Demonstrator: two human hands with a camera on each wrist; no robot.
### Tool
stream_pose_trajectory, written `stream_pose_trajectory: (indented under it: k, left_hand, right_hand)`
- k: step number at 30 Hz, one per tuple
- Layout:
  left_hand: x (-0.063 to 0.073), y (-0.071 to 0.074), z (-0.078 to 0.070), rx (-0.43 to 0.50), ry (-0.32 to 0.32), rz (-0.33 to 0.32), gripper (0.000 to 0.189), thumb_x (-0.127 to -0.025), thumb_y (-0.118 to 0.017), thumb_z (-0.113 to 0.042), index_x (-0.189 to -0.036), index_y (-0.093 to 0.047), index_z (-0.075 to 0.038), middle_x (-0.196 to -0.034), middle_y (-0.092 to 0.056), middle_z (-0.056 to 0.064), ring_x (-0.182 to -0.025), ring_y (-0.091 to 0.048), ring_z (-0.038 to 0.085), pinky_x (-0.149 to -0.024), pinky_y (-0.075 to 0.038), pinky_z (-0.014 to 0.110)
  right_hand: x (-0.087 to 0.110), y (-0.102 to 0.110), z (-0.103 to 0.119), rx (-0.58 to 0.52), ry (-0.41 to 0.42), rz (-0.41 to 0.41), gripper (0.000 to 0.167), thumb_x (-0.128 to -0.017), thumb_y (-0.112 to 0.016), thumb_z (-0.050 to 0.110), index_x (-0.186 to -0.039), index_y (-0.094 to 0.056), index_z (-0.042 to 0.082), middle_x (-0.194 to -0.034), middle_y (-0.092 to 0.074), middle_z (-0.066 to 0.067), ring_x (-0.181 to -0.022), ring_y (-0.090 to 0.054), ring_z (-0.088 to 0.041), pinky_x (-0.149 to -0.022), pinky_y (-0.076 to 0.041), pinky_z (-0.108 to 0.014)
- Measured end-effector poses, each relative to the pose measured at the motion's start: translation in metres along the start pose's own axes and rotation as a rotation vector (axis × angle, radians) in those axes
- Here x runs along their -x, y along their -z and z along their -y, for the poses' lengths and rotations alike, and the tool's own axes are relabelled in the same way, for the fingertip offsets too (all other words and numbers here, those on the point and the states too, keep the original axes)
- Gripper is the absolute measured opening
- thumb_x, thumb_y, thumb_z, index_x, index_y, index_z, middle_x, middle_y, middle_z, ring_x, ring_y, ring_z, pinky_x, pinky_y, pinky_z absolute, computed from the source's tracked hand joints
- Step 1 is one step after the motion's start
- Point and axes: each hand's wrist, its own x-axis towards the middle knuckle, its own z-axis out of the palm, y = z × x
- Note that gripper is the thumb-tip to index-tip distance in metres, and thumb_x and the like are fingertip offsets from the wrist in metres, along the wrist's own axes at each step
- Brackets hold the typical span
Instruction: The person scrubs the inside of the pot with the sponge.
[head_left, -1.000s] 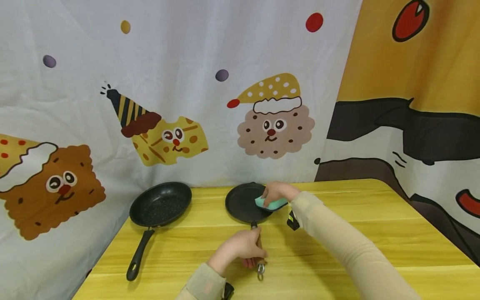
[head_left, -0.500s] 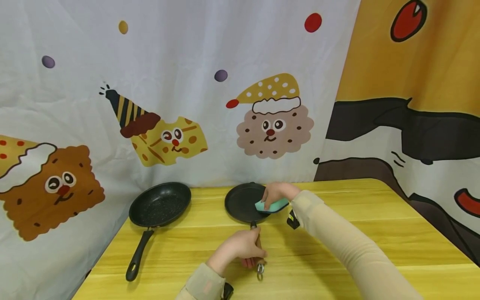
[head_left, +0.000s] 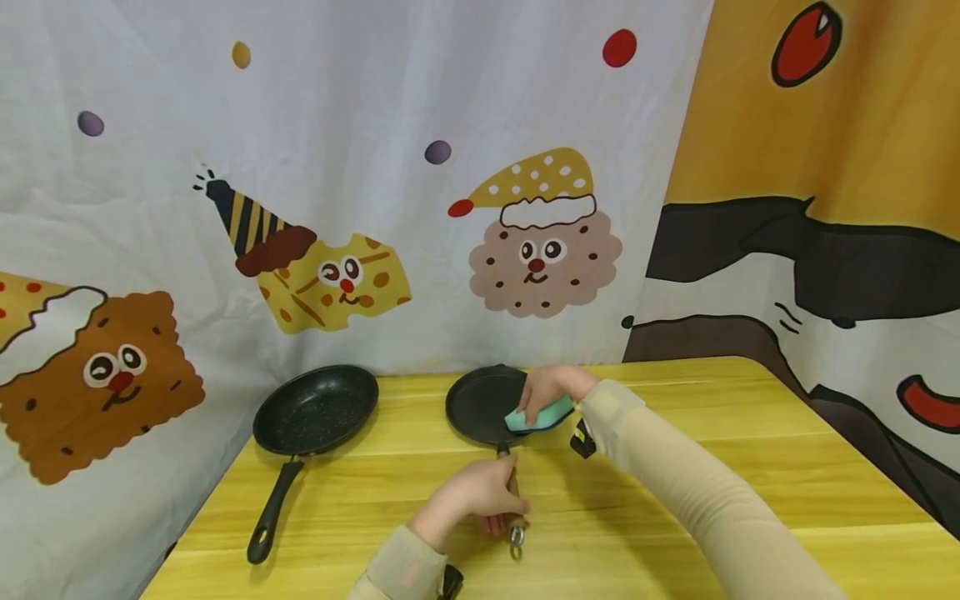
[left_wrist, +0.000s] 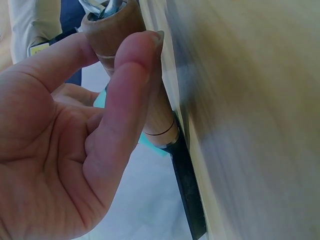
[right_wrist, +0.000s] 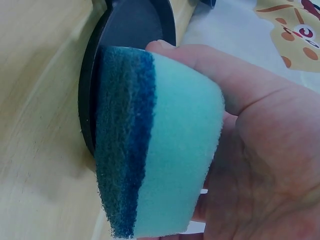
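Note:
A flat black pan (head_left: 480, 408) lies on the table with its handle toward me. My left hand (head_left: 480, 490) pinches the wooden handle (left_wrist: 159, 107) between thumb and fingers, just short of the metal hanging ring (head_left: 517, 537). At the pan's right side, my right hand (head_left: 547, 390) grips a sponge (head_left: 542, 414). The sponge is pale green foam (right_wrist: 182, 125) with a dark blue scouring layer (right_wrist: 122, 140), and that layer faces the pan. Its far end lies over the pan's near right rim, while the rest reaches past the edge. The hand covers part of the pan.
To the left stands a deeper speckled black frying pan (head_left: 315, 410), its black handle (head_left: 273, 512) pointing toward me. Both pans are on a yellow wood-grain table (head_left: 660, 492). Behind it hangs a white curtain (head_left: 352, 100) printed with cartoon food.
My right hand has slid the sponge slightly toward the pan's near right edge. The left hand keeps its hold on the handle. The head view has turned slightly to the right.

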Motion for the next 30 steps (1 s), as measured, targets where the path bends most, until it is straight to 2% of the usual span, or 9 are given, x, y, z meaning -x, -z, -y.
stream_pose_trajectory:
  k: [10, 17, 19, 25, 30]
  left_hand:
    - [-0.0001, 0.0002, 0.0005, 0.015, 0.001, -0.002, 0.082, -0.088, -0.073, -0.021, -0.150, -0.025, 0.005, -0.065, -0.065, 0.006, -0.050, -0.064, 0.023, -0.045, -0.053, 0.035]
    - [0.0022, -0.0027, 0.0018, 0.057, 0.001, -0.025, 0.101, -0.086, -0.075, -0.018, -0.150, -0.003, 0.013, -0.062, -0.066, 0.005, -0.050, -0.064, 0.024, -0.046, -0.054, 0.035]
    - [0.0029, -0.0029, 0.0022, 0.061, -0.002, -0.027, 0.102, -0.087, -0.075, -0.018, -0.147, 0.000, 0.016, -0.062, -0.066, 0.005, -0.049, -0.064, 0.024, -0.046, -0.054, 0.035]
    - [0.0028, -0.0025, 0.0026, 0.058, -0.002, -0.030, 0.094, -0.087, -0.075, -0.017, -0.145, -0.011, 0.019, -0.063, -0.065, 0.006, -0.050, -0.064, 0.023, -0.046, -0.054, 0.034]
    - [0.0017, -0.0018, 0.0026, 0.049, -0.003, -0.028, 0.092, -0.086, -0.075, -0.018, -0.145, -0.014, 0.019, -0.063, -0.065, 0.006, -0.050, -0.064, 0.023, -0.046, -0.054, 0.034]
  right_hand:
    - [0.0053, -0.0021, 0.0047, -0.007, 0.000, 0.008, 0.036, -0.079, -0.079, 0.031, -0.114, -0.073, 0.028, -0.126, -0.062, 0.003, -0.122, -0.052, -0.025, -0.096, -0.048, -0.043]
    - [0.0062, -0.0060, 0.0036, 0.000, 0.026, 0.002, 0.036, -0.080, -0.078, 0.030, -0.116, -0.073, 0.026, -0.124, -0.064, 0.005, -0.120, -0.054, -0.022, -0.095, -0.048, -0.040]
    - [0.0072, -0.0072, 0.0038, -0.007, 0.034, 0.002, 0.036, -0.081, -0.078, 0.029, -0.117, -0.073, 0.026, -0.124, -0.064, 0.005, -0.119, -0.055, -0.021, -0.094, -0.049, -0.037]
    - [0.0097, -0.0092, 0.0042, -0.019, 0.054, -0.002, 0.036, -0.082, -0.078, 0.028, -0.117, -0.072, 0.026, -0.127, -0.062, 0.003, -0.111, -0.057, -0.015, -0.084, -0.050, -0.029]
    - [0.0085, -0.0093, 0.0016, -0.044, 0.080, 0.001, 0.036, -0.082, -0.077, 0.026, -0.117, -0.072, 0.025, -0.129, -0.061, 0.002, -0.108, -0.056, -0.012, -0.080, -0.048, -0.028]
